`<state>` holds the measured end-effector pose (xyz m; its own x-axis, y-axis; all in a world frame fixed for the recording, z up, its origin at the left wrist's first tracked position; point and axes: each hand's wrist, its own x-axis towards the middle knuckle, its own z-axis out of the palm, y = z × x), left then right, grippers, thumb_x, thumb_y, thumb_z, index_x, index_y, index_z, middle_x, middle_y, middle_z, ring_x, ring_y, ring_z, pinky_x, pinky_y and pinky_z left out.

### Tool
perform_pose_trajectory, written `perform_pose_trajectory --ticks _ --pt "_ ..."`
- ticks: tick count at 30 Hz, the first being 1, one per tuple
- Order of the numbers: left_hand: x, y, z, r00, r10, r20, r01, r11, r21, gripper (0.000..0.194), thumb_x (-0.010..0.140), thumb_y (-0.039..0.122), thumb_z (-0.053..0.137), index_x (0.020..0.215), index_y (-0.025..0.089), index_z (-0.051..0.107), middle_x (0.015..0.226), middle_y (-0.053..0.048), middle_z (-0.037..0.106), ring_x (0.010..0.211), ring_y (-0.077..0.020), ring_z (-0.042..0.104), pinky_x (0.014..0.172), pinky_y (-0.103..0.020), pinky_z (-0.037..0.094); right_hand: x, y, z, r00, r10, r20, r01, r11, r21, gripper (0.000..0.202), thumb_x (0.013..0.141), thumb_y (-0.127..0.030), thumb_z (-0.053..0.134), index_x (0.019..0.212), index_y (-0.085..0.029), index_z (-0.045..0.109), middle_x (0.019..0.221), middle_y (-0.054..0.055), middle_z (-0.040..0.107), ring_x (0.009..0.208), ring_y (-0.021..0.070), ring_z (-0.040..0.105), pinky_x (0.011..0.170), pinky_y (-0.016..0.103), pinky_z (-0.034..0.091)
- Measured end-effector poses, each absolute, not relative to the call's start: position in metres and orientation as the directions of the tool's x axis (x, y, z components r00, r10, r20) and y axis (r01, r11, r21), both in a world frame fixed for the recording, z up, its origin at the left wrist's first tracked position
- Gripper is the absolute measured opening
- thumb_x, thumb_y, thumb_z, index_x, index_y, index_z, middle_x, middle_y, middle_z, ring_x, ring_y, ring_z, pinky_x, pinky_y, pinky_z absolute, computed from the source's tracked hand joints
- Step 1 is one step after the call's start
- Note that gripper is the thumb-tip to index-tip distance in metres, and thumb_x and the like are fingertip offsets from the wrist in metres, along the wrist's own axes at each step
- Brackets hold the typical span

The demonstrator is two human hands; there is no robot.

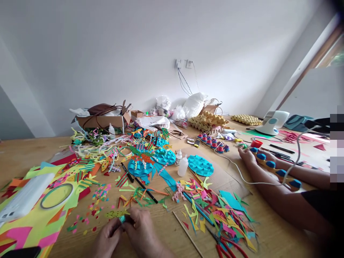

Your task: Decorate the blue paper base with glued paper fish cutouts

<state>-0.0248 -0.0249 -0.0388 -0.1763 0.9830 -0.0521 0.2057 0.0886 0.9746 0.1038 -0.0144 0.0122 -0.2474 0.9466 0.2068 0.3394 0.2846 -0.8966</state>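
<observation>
Near the table's front edge, my left hand (109, 238) and my right hand (142, 229) come together with fingers closed. Between their fingertips is a yellow-green paper fish (114, 214) with dark dots. A small turquoise piece (122, 219) shows under it where the fingers meet; its kind I cannot make out. The fingers partly cover both. Left of my hands lie scattered paper dots (94, 211). Beyond them are thin paper strips (127, 202) and a black marker (146, 190). A wooden stick (188, 234) lies to the right of my right hand.
Red-handled scissors (223, 247) lie among paper scraps (225, 218). Glue bottles (182, 166) stand by turquoise egg-carton ovals (200, 165). At right, a co-worker's hands (247, 156) hold a blue-topped egg-carton strip (270, 165); a white cable (242, 175) crosses there. A white device (25, 197) sits left.
</observation>
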Motion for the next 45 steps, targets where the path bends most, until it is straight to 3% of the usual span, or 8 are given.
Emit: perform_pose_trajectory --ticks 7,14,21,26,30,34,40,45 --pt "-0.026 -0.025 -0.023 -0.059 0.998 -0.019 0.163 0.028 0.986 0.023 0.056 0.043 0.066 0.064 0.022 0.065 0.06 -0.001 0.063 0.061 -0.0204 0.06 0.067 -0.03 0.052 0.105 -0.012 0.012 -0.223 0.954 0.198 0.268 0.256 -0.929 0.02 0.055 0.003 0.052 0.054 -0.017 0.048 0.055 -0.006 0.045 0.055 0.0078 0.043 0.052 0.017 0.027" --pt "-0.016 -0.037 0.001 -0.089 0.992 -0.087 0.125 0.097 0.987 0.041 0.063 0.056 0.061 0.081 0.019 0.061 0.053 0.003 0.051 0.048 -0.0132 0.049 0.041 -0.021 0.04 0.117 -0.001 0.024 -0.169 0.981 0.093 -0.055 0.085 -0.995 0.008 0.057 -0.011 0.053 0.059 -0.018 0.05 0.055 -0.006 0.042 0.053 0.0088 0.036 0.052 0.02 0.029" --pt "-0.012 -0.039 0.004 -0.019 0.996 -0.092 0.078 0.093 0.993 0.034 0.069 0.049 0.057 0.081 0.017 0.058 0.056 0.004 0.049 0.048 -0.0106 0.045 0.041 -0.019 0.035 0.118 0.001 0.024 -0.242 0.968 0.067 -0.265 0.001 -0.964 0.014 0.057 -0.023 0.061 0.059 -0.019 0.048 0.056 -0.006 0.043 0.053 0.0089 0.037 0.053 0.021 0.03" --pt "-0.009 -0.039 0.007 -0.015 0.99 -0.139 0.075 0.14 0.987 0.032 0.067 0.048 0.058 0.076 0.017 0.058 0.055 0.004 0.048 0.048 -0.0102 0.045 0.042 -0.019 0.035 0.116 -0.002 0.019 -0.239 0.966 0.097 -0.171 0.056 -0.984 0.01 0.061 -0.023 0.059 0.061 -0.019 0.05 0.058 -0.005 0.047 0.055 0.0101 0.041 0.054 0.022 0.033" --pt "-0.006 -0.039 0.01 -0.025 0.983 -0.181 0.032 0.182 0.983 0.034 0.064 0.051 0.058 0.064 0.018 0.052 0.048 0.006 0.045 0.043 -0.0091 0.043 0.037 -0.019 0.031 0.114 -0.007 0.019 -0.203 0.971 0.125 0.119 0.151 -0.981 0.013 0.063 -0.014 0.056 0.055 -0.018 0.047 0.053 -0.005 0.044 0.054 0.0098 0.041 0.051 0.02 0.032" --pt "-0.003 -0.041 0.015 -0.086 0.962 -0.258 -0.016 0.257 0.966 0.036 0.06 0.052 0.06 0.057 0.018 0.047 0.043 0.008 0.042 0.036 -0.0068 0.037 0.034 -0.018 0.022 0.112 -0.013 0.026 -0.264 0.943 0.202 0.312 0.282 -0.908 0.016 0.065 -0.004 0.052 0.061 -0.018 0.057 0.057 -0.004 0.055 0.057 0.0105 0.05 0.055 0.019 0.035" --pt "-0.004 -0.046 0.023 -0.126 0.911 -0.393 -0.112 0.381 0.918 0.036 0.053 0.047 0.063 0.048 0.018 0.042 0.038 0.009 0.036 0.035 -0.0043 0.029 0.038 -0.018 0.014 0.11 -0.019 0.028 -0.322 0.898 0.3 0.443 0.423 -0.791 0.019 0.07 -0.003 0.055 0.073 -0.019 0.065 0.068 0.001 0.066 0.067 0.0138 0.059 0.062 0.021 0.041" --pt "-0.006 -0.048 0.028 -0.114 0.874 -0.472 -0.204 0.444 0.872 0.034 0.048 0.043 0.066 0.053 0.018 0.044 0.042 0.009 0.04 0.04 -0.0049 0.033 0.041 -0.016 0.023 0.109 -0.02 0.024 -0.348 0.883 0.314 0.471 0.455 -0.756 0.017 0.072 -0.006 0.057 0.076 -0.02 0.066 0.071 0.001 0.067 0.07 0.014 0.061 0.065 0.02 0.042"
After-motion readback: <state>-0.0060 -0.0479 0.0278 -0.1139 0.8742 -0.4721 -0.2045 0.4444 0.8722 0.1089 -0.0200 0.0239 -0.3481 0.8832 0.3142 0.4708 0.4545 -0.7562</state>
